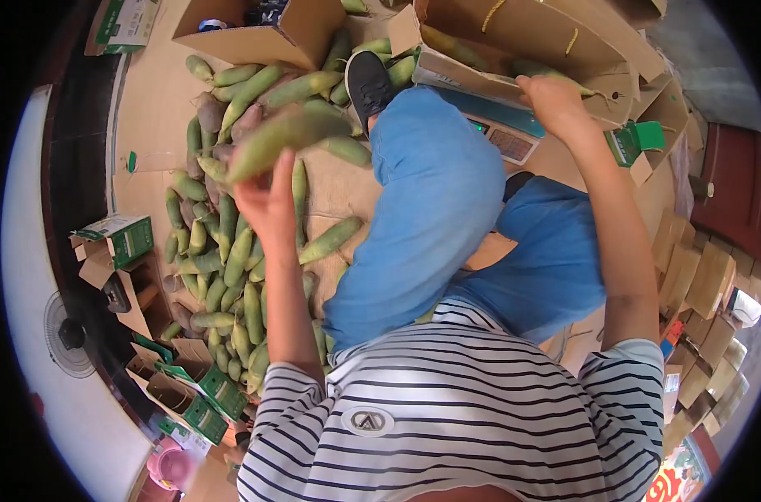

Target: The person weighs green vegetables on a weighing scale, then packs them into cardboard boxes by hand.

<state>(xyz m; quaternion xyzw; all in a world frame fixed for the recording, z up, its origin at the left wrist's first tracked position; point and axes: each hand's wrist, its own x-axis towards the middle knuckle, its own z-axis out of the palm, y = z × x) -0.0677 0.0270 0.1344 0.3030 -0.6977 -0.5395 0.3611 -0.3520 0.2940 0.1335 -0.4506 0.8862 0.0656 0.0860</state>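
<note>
My left hand point(267, 201) is wrapped round a large green radish point(288, 138), smeared by motion, above the pile of green radishes point(242, 251) on the floor. My right hand point(552, 105) rests at the near edge of an open cardboard box point(447, 71), its fingers bent over the rim; whether they grip it is hard to tell. Inside that box lie a few radishes point(456, 46). The box stands on a scale, whose lit display and keypad point(510, 144) show beside my knee.
Another open cardboard box point(263, 42) with dark items stands at the top left. Green and white cartons point(200, 389) and a fan point(69, 335) are at the left. Stacked cardboard packages point(703, 284) are at the right. My shoe point(368, 84) is beside the radishes.
</note>
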